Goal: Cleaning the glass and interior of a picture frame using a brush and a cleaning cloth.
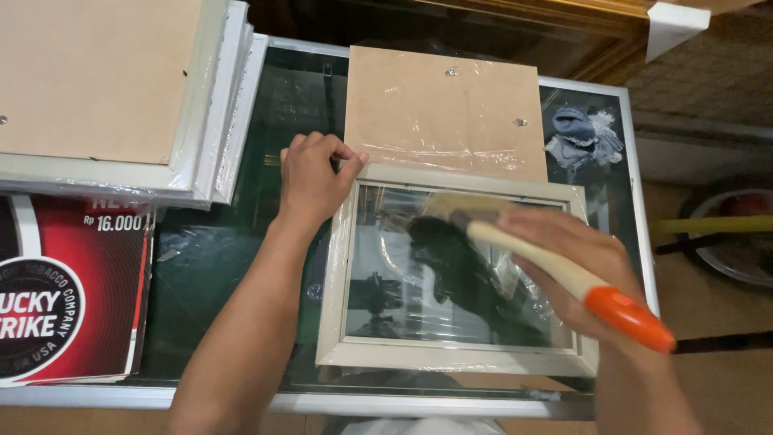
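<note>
- Right hand [576, 262]: nearest the viewer, fist closed round a paintbrush [555, 270] with a cream handle and orange end, its dark bristles resting on the glass inside the frame.
- White picture frame [455, 274]: lay flat on the glass-topped table [233, 250], glass pane fitted, loose clear plastic wrap bunched along its left and right sides.
- Left hand [310, 181]: fingers curled, pinching the frame's upper-left corner and pinning it to the table.
- Risk, as I judged it: the frame sat on slick glass, so a hard sweep of the brush could skid it if that corner grip slackened; the loose wrap might snag the bristles; heavy pressure might stress the pane.
- Red printed card [64, 298]: lay at the table's left edge, well apart from the frame.
- Brown backing board [443, 113]: lay just beyond the frame's top edge, touching or slightly tucked under it, film-covered, with small metal fittings; it crowded any push of the frame away from the viewer.
- Stack of wrapped white frames [121, 89]: far left, backs up, overhanging the card, near the left hand.
- Blue-grey cloth [584, 133]: crumpled at the far right corner.
- Round basin [737, 234]: on the floor to the right, a yellow pole across it.
</note>
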